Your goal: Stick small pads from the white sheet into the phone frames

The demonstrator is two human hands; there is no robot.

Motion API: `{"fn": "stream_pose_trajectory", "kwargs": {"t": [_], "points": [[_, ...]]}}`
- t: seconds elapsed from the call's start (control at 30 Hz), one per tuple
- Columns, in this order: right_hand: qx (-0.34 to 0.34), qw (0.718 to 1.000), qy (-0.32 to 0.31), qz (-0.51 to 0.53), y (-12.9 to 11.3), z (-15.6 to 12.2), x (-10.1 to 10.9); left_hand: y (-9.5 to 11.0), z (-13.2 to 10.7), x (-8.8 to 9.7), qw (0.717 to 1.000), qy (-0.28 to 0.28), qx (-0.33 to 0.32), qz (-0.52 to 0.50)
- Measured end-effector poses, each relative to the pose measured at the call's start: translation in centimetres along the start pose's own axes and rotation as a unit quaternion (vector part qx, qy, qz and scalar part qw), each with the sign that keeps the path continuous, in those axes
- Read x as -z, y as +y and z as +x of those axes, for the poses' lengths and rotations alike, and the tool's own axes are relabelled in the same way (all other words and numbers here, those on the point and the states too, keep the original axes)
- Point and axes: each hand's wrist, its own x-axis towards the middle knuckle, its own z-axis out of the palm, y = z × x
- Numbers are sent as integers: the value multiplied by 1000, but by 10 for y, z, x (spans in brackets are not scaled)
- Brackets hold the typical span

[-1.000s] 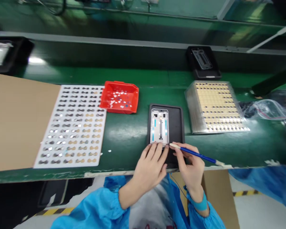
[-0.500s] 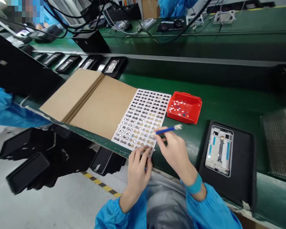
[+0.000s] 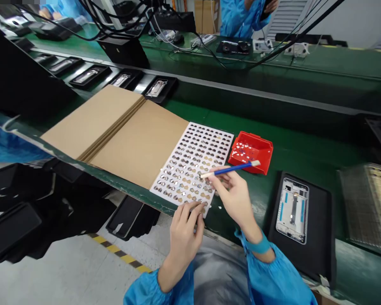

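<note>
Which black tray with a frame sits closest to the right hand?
The black tray on the near bench, right of the right hand holding the blue tool; the other trays line the belt behind the cardboard.

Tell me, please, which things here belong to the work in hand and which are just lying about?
In use: blue-handled tool in the right hand, tip over the white parts sheet; left hand resting on that sheet's near edge.
Lying about: red bin, black tray with phone frame, cardboard sheets.
</note>
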Motion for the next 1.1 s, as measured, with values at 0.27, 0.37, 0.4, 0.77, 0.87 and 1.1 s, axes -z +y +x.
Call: {"fn": "stream_pose_trajectory", "kwargs": {"t": [0.27, 0.37, 0.4, 0.77, 0.87, 1.1], "points": [[-34, 972, 227, -47, -37, -83, 110, 53, 27, -15, 975, -80, -72, -192], [-11, 935, 327, -137, -22, -92, 162, 77, 34, -42, 958, -126, -145, -212], [-11, 930, 330, -160, -14, -91, 176, 85, 36, -52, 954, -132, -167, -210], [-26, 924, 192, -329, 25, -52, 198, 109, 41, -117, 952, -150, -258, -71], [-11, 911, 160, -380, 27, -50, 202, 109, 40, -115, 953, -149, -254, -71], [21, 899, 154, -409, 32, -48, 202, 112, 41, -113, 956, -142, -249, -70]]}}
